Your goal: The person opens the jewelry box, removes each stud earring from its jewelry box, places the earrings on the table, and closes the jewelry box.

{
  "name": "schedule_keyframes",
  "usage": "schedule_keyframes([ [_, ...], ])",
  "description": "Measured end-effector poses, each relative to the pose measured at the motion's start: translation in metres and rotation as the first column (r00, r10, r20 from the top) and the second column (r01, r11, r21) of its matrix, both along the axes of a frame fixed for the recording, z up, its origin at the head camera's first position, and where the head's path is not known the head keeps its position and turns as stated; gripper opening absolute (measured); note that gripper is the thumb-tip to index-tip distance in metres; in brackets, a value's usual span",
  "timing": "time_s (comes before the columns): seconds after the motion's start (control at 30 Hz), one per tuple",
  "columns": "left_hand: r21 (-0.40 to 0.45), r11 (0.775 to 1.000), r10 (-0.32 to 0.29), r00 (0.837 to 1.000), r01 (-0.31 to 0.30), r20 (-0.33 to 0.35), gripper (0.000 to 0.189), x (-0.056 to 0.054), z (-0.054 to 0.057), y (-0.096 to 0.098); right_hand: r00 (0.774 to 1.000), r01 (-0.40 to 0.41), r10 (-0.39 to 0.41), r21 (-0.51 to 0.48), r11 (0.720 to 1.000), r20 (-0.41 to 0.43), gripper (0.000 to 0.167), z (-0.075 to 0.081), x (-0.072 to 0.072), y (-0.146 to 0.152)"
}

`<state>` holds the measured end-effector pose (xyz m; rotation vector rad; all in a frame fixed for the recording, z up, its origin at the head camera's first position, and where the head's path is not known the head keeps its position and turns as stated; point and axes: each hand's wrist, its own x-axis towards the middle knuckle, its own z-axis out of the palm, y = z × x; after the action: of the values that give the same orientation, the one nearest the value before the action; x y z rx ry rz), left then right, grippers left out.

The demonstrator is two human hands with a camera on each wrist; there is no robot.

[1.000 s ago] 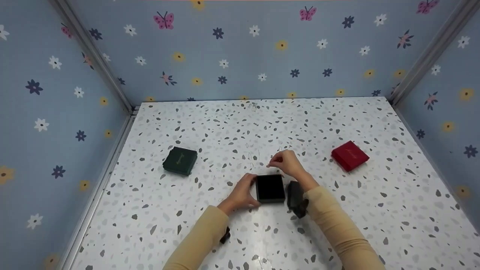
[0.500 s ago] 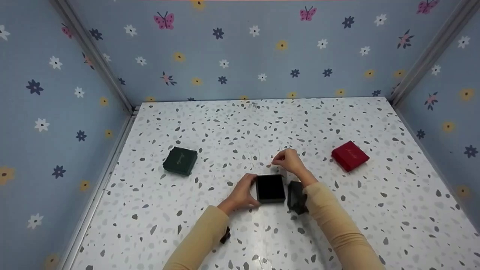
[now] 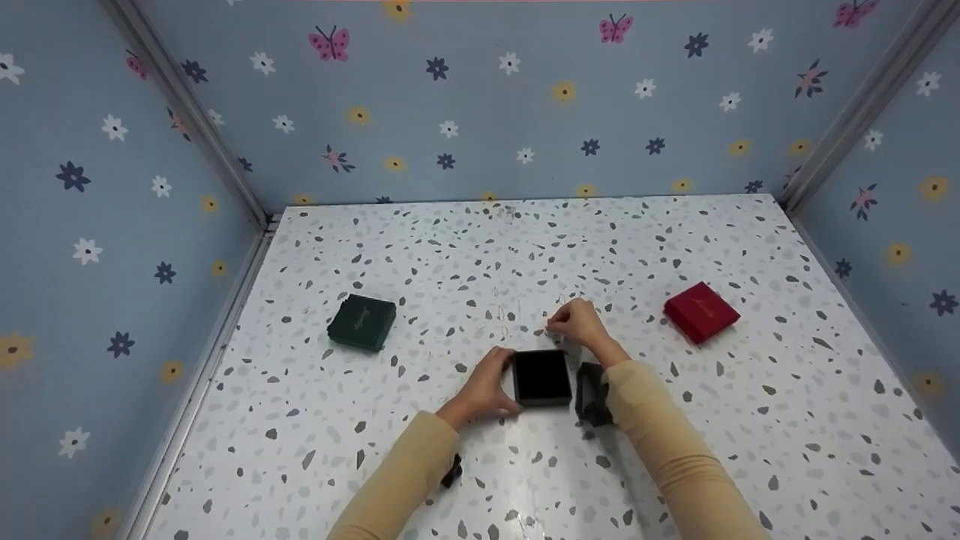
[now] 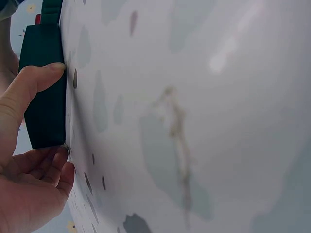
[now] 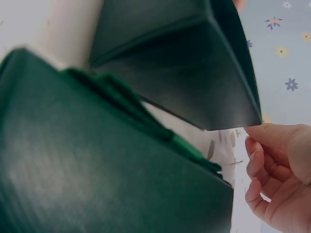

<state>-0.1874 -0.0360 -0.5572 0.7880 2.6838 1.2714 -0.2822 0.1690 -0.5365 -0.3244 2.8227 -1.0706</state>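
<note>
A dark green jewellery box [image 3: 541, 402] with a black inside sits uncovered on the table. My left hand [image 3: 484, 384] grips its left side, thumb at the near corner and fingers at the far one; the left wrist view shows the thumb lying along the green wall [image 4: 46, 109]. My right hand [image 3: 579, 322] is low over the table just beyond the box, thumb and forefinger brought together. Its fingertips are partly hidden behind a box corner in the right wrist view, and I cannot tell whether they pinch something. Beside the box, partly under the right sleeve, stands a dark green lid [image 3: 589, 379].
Several faint thin loops, like fine chains [image 3: 502, 313], lie on the speckled table [image 3: 420, 247] beyond the box. A closed green box [image 3: 361, 322] is at the left and a red box [image 3: 701, 311] at the right. Flower-patterned walls [image 3: 480, 97] bound the back and sides.
My right hand has moved slightly right, its thumb and forefinger staying together, and its forearm has shifted a little. The left hand and the jewellery box have stayed in place.
</note>
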Motion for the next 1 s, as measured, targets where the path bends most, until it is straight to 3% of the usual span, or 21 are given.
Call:
schedule_keyframes([
  [0.73,-0.019,1.0,0.018,0.999,-0.017,0.031,0.085,0.001,0.002,0.002,0.986,0.074,-0.076,0.024,0.997,0.15,0.009,0.0,-0.01,-0.005],
  [1.0,-0.001,1.0,0.018,1.0,-0.018,0.011,0.083,0.002,0.001,0.001,0.988,0.058,-0.062,0.027,0.998,0.145,0.009,-0.001,-0.012,-0.004],
])
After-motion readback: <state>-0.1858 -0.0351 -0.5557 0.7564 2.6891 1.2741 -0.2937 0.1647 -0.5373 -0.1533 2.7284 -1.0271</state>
